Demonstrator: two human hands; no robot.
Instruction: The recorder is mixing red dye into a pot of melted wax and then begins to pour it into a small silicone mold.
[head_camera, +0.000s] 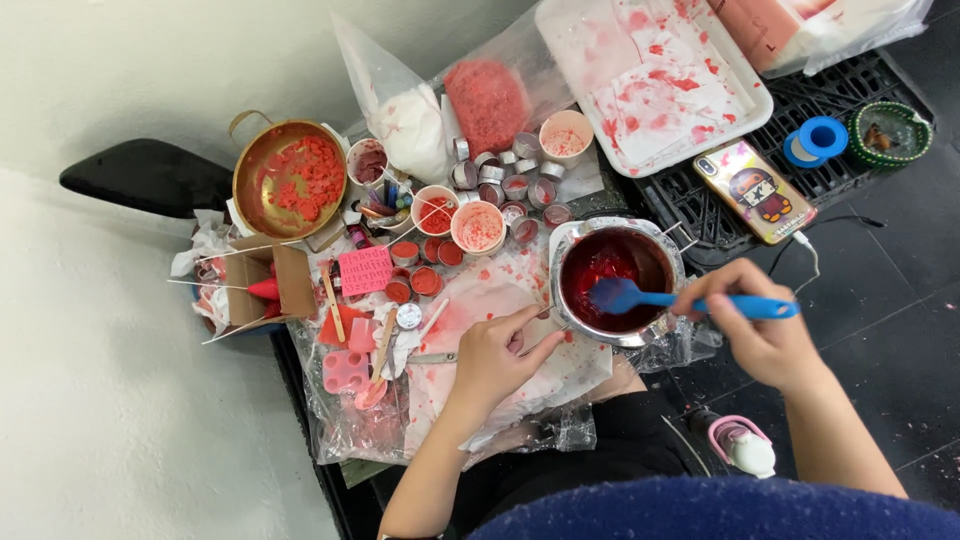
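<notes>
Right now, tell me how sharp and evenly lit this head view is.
Head view: light is soft and even, shadows faint. The steel pot rim shows small glints, the brass pan a warm sheen. Right hand with the blue spatula and left hand look slightly soft; edges bend a little.

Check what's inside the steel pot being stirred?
The steel pot holds glossy dark red liquid, with the blue spatula head dipped in it, held by the right hand. The pot's bottom is hidden under the liquid.
</notes>
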